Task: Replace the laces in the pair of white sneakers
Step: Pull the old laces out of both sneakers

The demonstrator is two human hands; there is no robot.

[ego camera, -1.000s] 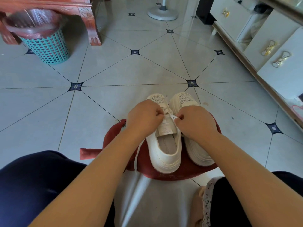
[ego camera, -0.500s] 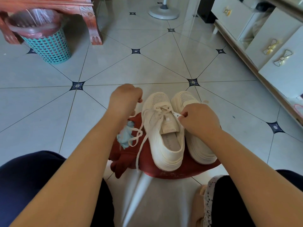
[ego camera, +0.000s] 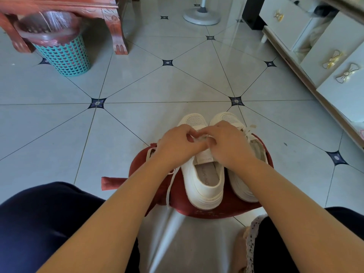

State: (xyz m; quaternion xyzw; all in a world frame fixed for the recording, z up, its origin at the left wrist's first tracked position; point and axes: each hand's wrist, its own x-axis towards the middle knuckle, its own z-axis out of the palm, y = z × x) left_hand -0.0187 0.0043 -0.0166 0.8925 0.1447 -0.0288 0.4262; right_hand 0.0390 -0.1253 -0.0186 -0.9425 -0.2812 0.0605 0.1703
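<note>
Two white sneakers stand side by side on a dark red cloth (ego camera: 212,210) on the floor, toes pointing away from me. Over the lacing of the left sneaker (ego camera: 203,184) my left hand (ego camera: 177,143) and my right hand (ego camera: 228,142) meet, fingers curled and pinching the white lace there. The eyelets are hidden under both hands. A loose end of that white lace (ego camera: 171,182) trails down the left side of the shoe onto the cloth. The right sneaker (ego camera: 239,189) is partly covered by my right forearm, and its own lace (ego camera: 249,133) lies loose near its toe.
A teal mesh waste bin (ego camera: 65,54) with a plastic liner stands at the far left beside a carved red wooden table leg (ego camera: 118,34). A white cabinet (ego camera: 334,79) with bow-shaped handles runs along the right. A fan base (ego camera: 201,15) stands at the back. My knees frame the bottom corners.
My left hand, which had pulled out to the left with the lace half a second ago, has come back over the left sneaker's lacing beside my right hand.
</note>
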